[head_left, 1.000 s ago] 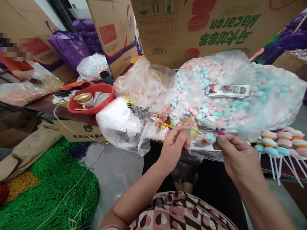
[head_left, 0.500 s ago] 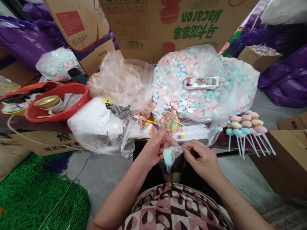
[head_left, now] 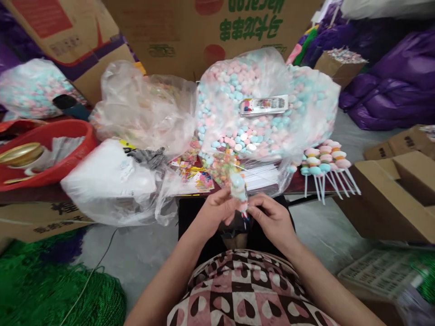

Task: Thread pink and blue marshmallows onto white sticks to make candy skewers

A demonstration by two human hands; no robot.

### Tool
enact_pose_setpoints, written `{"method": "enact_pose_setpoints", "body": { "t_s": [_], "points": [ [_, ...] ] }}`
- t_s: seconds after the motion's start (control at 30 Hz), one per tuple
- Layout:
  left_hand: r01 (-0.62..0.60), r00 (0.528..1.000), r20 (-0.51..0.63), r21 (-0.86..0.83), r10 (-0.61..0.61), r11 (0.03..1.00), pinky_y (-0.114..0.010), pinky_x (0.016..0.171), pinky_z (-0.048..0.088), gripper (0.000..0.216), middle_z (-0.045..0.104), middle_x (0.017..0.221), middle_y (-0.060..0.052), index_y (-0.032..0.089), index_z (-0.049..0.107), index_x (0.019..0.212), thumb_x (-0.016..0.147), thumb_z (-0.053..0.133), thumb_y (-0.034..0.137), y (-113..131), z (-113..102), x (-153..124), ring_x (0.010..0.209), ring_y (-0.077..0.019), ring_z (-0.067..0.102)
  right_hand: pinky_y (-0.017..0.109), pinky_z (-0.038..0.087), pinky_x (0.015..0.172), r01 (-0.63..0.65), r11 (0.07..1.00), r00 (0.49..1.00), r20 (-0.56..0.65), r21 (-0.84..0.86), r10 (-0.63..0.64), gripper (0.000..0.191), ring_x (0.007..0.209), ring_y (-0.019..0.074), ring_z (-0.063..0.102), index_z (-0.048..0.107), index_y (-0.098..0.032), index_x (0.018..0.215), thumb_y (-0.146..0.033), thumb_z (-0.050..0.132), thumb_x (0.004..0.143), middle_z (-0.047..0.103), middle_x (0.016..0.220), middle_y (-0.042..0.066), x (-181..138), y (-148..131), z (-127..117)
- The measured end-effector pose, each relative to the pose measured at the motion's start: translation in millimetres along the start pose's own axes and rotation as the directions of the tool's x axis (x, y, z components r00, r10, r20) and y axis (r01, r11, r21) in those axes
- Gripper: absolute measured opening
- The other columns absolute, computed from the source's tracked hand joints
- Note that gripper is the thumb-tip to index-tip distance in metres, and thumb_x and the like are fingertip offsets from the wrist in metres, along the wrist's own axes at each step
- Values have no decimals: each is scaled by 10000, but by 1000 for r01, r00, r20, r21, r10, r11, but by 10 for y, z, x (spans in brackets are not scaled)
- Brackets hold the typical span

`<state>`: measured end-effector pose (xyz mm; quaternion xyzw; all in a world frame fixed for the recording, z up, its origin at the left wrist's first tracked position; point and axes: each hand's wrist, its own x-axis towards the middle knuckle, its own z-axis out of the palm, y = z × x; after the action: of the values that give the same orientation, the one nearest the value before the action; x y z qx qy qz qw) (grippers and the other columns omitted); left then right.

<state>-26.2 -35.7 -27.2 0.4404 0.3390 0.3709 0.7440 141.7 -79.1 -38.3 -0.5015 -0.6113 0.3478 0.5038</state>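
Note:
In front of my body, my left hand (head_left: 216, 209) is closed round a marshmallow skewer (head_left: 238, 186) in a clear printed wrapper. The pale blue end points away from me, toward the table. My right hand (head_left: 272, 217) pinches the near end of the wrapper, fingertips close to the left thumb; the exact grip is blurred. Just beyond the hands lie a pile of white sticks (head_left: 261, 176) and a heap of colourful gummy rings (head_left: 217, 167). Finished-looking marshmallow skewers (head_left: 325, 159) rest at the table's right edge, sticks toward me.
Big clear bags of pink and blue marshmallows (head_left: 234, 122) fill the table's middle, with a stack of printed wrappers (head_left: 264, 105) on top. To the left are a white plastic bag (head_left: 108, 176) and a red basket (head_left: 81, 140). An open carton (head_left: 390, 199) stands at right.
The wrapped skewer has swung from a downward tilt to pointing away from me, and both hands have drawn closer together round it. The head view has turned slightly right.

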Motion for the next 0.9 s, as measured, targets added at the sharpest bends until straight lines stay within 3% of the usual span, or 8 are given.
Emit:
{"method": "enact_pose_setpoints", "body": {
  "t_s": [0.07, 0.17, 0.27, 0.37, 0.57, 0.73, 0.83, 0.9],
  "points": [
    [-86, 993, 101, 237, 63, 968, -178, 463, 299, 368, 547, 617, 38, 187, 719, 1060, 771, 722, 415, 52, 37, -37, 479, -44, 372, 302, 514, 773, -153, 965, 987, -21, 213, 161, 179, 867, 177, 661, 644, -210, 737, -350, 660, 848, 709, 919, 45, 38, 7, -65],
    [-307, 937, 323, 574, 135, 759, -200, 577, 393, 293, 611, 648, 9, 239, 732, 1120, 863, 620, 326, 45, 152, -58, 566, -83, 491, 351, 517, 861, -340, 816, 939, 113, 467, 326, 251, 986, 211, 668, 627, -199, 738, -427, 724, 782, 711, 1079, 71, 73, 0, -163],
    [-523, 844, 499, 689, 195, 501, -246, 745, 470, 313, 691, 790, -41, 272, 736, 1121, 931, 487, 266, -92, 290, -41, 717, -128, 603, 337, 536, 828, -445, 672, 891, 218, 592, 398, 267, 884, 182, 695, 617, -192, 735, -399, 784, 726, 709, 1057, 47, 10, 36, -258],
    [-571, 812, 566, 719, 144, 395, -247, 767, 479, 357, 689, 847, -49, 301, 697, 1192, 953, 433, 275, -259, 377, -24, 767, -139, 616, 264, 541, 744, -438, 635, 882, 170, 637, 439, 242, 763, 116, 682, 621, -181, 725, -350, 795, 723, 697, 1039, 26, -175, 115, -416],
    [-388, 911, 394, 710, 125, 587, -212, 752, 485, 423, 678, 863, -15, 266, 566, 1352, 941, 476, 313, -329, 271, -1, 747, -107, 609, 204, 476, 475, -550, 674, 748, -66, 493, 660, 284, 760, 148, 670, 601, -169, 705, -376, 796, 697, 663, 1147, 83, -893, 304, -1186],
    [-223, 974, 103, 582, 201, 782, -223, 665, 503, 328, 654, 731, 7, 211, 671, 1183, 909, 538, 333, -296, 63, 71, 653, -103, 598, 239, 479, 479, -779, 615, 599, -143, 122, 788, 335, 603, 139, 610, 602, -147, 642, -440, 726, 745, 701, 804, 65, -1901, 544, -1777],
    [-228, 967, 14, 496, 255, 837, -226, 648, 503, 282, 625, 689, 19, 215, 686, 1124, 901, 559, 333, -278, -21, 77, 636, -98, 581, 277, 472, 428, -726, 635, 681, -155, -262, 715, 324, 453, 167, 590, 649, -161, 602, -439, 646, 767, 649, 552, 16, -2401, 735, -1849],
    [-235, 957, -37, 477, 286, 847, -226, 640, 498, 269, 614, 670, 21, 205, 689, 1099, 897, 565, 333, -256, -77, 60, 622, -94, 572, 286, 435, 373, -669, 667, 730, -120, -329, 673, 294, 375, 194, 565, 614, -179, 486, -403, 702, 654, 594, 437, 1, -2544, 857, -1821]
  ]
}}
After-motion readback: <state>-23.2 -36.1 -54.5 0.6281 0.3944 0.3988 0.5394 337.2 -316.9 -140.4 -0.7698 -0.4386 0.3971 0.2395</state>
